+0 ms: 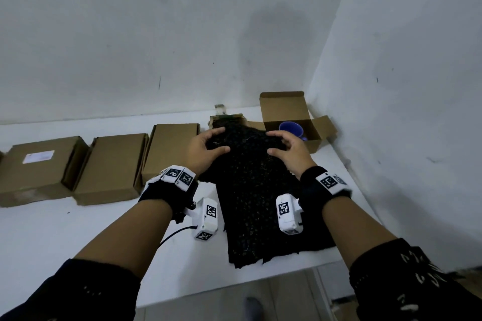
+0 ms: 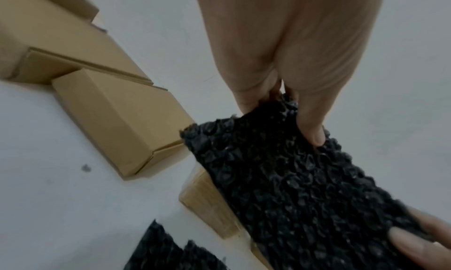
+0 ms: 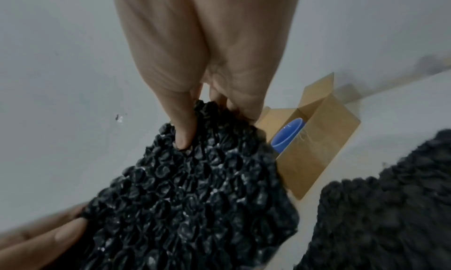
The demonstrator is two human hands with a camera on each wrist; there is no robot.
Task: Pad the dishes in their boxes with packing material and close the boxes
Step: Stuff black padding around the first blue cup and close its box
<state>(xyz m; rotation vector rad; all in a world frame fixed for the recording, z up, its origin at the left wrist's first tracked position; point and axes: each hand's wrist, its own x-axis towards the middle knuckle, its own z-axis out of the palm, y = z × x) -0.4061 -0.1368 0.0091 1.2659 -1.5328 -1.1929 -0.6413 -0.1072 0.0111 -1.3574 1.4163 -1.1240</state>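
A sheet of black bubble wrap [image 1: 247, 154] is lifted above the white table, held at both side edges. My left hand [image 1: 208, 147] pinches its left edge between thumb and fingers, and the same black bubble wrap [image 2: 292, 177] fills the left wrist view. My right hand [image 1: 283, 147] pinches the right edge of the bubble wrap [image 3: 195, 187]. Behind it stands an open cardboard box [image 1: 289, 112] with a blue cup [image 1: 290, 129] inside, also the blue cup [image 3: 289, 133]. A second open box [image 1: 216, 122] lies mostly hidden under the sheet.
Three shut cardboard boxes [image 1: 114, 164] sit in a row at the left of the table [image 1: 78, 229]. More black bubble wrap [image 1: 260, 229] lies spread on the table below my hands. Walls close in behind and on the right.
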